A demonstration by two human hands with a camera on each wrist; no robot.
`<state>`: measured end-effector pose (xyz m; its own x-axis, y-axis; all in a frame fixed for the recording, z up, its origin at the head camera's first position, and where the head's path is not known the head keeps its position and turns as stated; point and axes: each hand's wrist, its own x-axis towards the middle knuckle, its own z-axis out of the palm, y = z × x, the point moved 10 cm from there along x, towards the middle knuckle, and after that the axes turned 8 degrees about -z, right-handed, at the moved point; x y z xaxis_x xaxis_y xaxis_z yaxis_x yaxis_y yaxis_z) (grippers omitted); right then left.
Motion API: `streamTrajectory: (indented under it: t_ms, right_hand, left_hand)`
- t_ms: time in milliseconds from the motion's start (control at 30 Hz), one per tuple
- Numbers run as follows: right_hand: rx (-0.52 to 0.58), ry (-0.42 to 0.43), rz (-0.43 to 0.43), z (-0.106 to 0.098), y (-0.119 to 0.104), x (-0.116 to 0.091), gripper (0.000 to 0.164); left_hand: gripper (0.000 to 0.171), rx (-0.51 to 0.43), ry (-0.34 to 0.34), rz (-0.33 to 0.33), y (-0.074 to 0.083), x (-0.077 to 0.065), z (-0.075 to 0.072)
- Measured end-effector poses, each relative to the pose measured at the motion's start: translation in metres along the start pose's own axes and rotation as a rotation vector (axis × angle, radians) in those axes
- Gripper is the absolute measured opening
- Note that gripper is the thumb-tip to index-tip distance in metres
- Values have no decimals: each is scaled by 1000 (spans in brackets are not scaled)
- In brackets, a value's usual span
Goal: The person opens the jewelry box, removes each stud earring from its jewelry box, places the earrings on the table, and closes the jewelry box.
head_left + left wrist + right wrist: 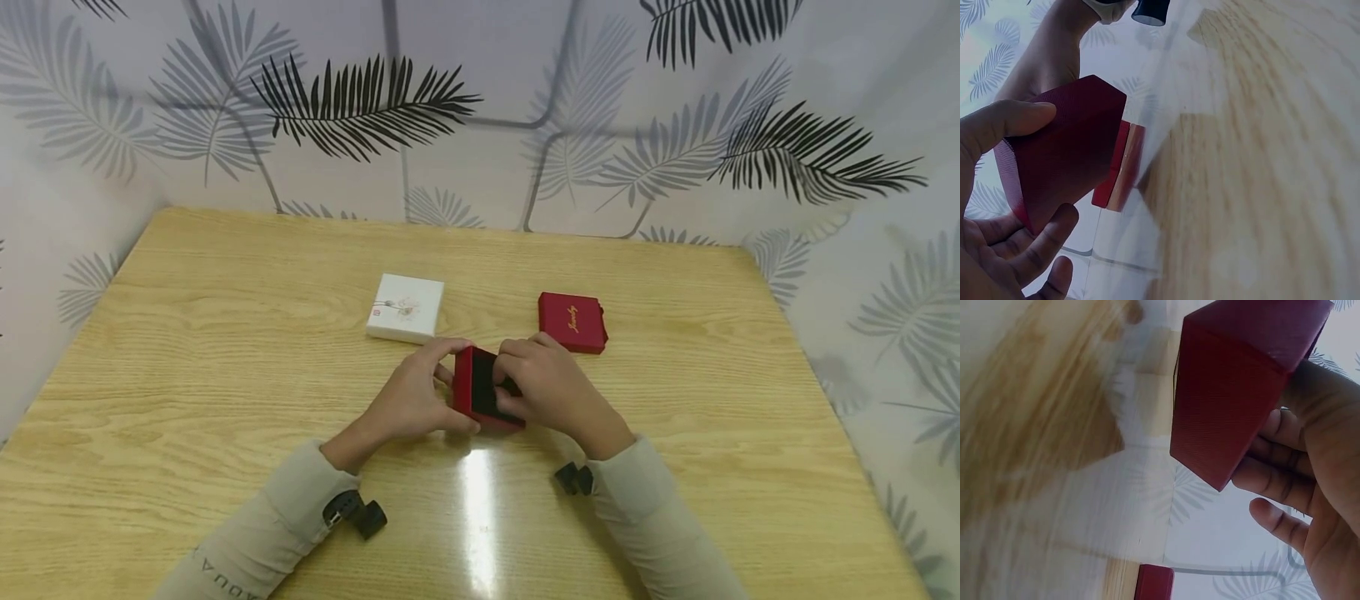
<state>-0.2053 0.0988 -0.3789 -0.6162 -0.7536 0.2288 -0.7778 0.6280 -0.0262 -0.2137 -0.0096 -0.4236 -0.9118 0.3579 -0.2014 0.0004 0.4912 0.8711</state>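
A small red jewelry box (463,382) is tilted up off the table with its open side toward my right hand. My left hand (412,392) grips it from the left, the thumb along its near edge and the fingers at its far side. In the left wrist view the thumb presses on the outer wall of the red box (1066,150). With curled fingers my right hand (543,379) reaches into the open side. Thumb and forefinger pinch at the black insert (482,383); their tips are partly hidden. The right wrist view shows its other fingers loosely bent behind the box (1229,406).
A flat white box (407,307) with a flower print lies beyond my left hand. Beyond my right hand lies a flat red box piece (572,321) with gold lettering and a ribbon tab. The wooden table (225,333) meets leaf-patterned cloth (480,167) at the back.
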Motion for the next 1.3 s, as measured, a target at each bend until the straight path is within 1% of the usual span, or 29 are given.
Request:
streamTrajectory:
  t_ms: [167,267,400,500,600,867,1000,1167,1300]
  right_hand:
    - [-31,41,-1,-6,1,-1,12]
    - [-26,51,5,-7,2,-1,9]
    - [1,39,4,-7,2,-2,9]
    - [-2,28,0,-7,0,-2,10]
    - [-13,17,1,-5,-1,-1,9]
    - [18,-10,40,1,1,-1,11]
    - [-23,21,33,-2,0,0,11]
    - [-124,82,8,-10,-4,0,7]
    - [-185,115,-23,-14,-7,0,5]
  left_hand:
    - [96,-5,-1,-15,-1,0,0]
    - [96,-4,-2,-13,-1,0,-1]
    - [95,2,-6,4,1,-1,0]
    - [94,9,-3,13,2,-1,0]
    - [95,15,2,11,1,-2,0]
    - [95,18,-9,-6,-1,-1,3]
    - [97,9,0,-11,-1,-1,1]
    - [96,-3,6,-17,0,-2,-2]
    - [95,-5,5,-19,0,-3,-2]
